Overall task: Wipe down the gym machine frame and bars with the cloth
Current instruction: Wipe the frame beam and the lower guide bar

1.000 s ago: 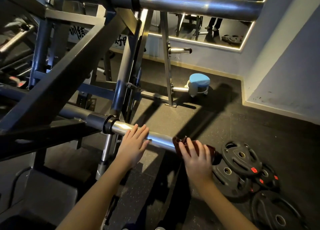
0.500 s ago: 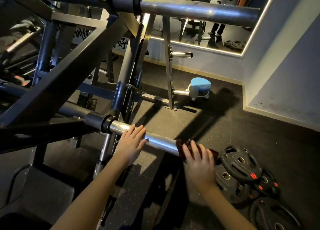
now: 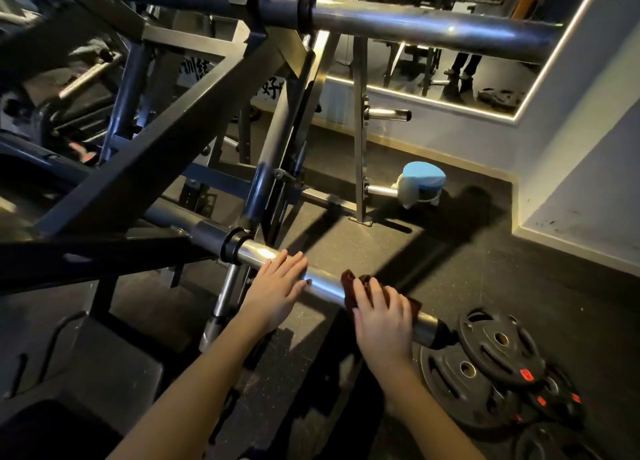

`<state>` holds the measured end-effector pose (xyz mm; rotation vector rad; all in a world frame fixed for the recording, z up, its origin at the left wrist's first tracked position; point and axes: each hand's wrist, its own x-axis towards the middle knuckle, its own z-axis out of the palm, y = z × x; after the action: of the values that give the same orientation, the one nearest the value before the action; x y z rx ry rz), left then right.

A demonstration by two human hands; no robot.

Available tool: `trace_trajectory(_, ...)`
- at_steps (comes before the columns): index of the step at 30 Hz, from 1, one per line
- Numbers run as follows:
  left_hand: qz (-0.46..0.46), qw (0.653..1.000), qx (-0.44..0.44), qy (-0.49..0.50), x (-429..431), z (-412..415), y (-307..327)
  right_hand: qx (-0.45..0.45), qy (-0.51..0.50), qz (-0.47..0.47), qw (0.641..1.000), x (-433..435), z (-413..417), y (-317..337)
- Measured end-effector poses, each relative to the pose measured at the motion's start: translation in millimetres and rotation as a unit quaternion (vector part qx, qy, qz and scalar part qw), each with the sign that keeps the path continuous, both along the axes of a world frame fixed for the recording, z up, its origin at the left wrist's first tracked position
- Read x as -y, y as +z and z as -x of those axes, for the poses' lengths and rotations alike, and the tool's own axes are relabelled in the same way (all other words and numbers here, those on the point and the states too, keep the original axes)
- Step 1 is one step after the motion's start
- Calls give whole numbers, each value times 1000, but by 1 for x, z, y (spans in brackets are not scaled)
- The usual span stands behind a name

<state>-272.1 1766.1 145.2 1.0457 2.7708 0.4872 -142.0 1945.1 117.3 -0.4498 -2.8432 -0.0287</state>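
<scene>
Right hand [image 3: 384, 321] clamps dark red cloth [image 3: 349, 283] round the lower chrome bar [image 3: 325, 286] near its free end, left hand [image 3: 277, 286] rests flat-fingered beside; squeeze firmly, twist, slide toward the collar [image 3: 231, 248].

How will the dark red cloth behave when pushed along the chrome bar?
Probably floppy: the dark red cloth bunches in folds under the right hand. Thin, so likely light. Should slide easily along the polished chrome bar.
</scene>
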Motion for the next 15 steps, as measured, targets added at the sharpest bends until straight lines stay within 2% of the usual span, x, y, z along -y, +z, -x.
trace_trajectory(4, -5, 1000, 4, 7, 1, 4, -5, 31, 31, 33, 998, 34, 45, 16)
trace_trajectory(8, -20, 1000, 0, 3, 3, 3, -6, 8, 33, 92, 995, 19, 18, 25)
trace_trajectory(11, -26, 1000, 6, 4, 2, 3, -7, -11, 32, 53, 998, 1, -13, 14)
trace_trajectory(15, -27, 1000, 4, 3, 4, 5, -10, 14, 18, 39, 999, 24, 24, 13)
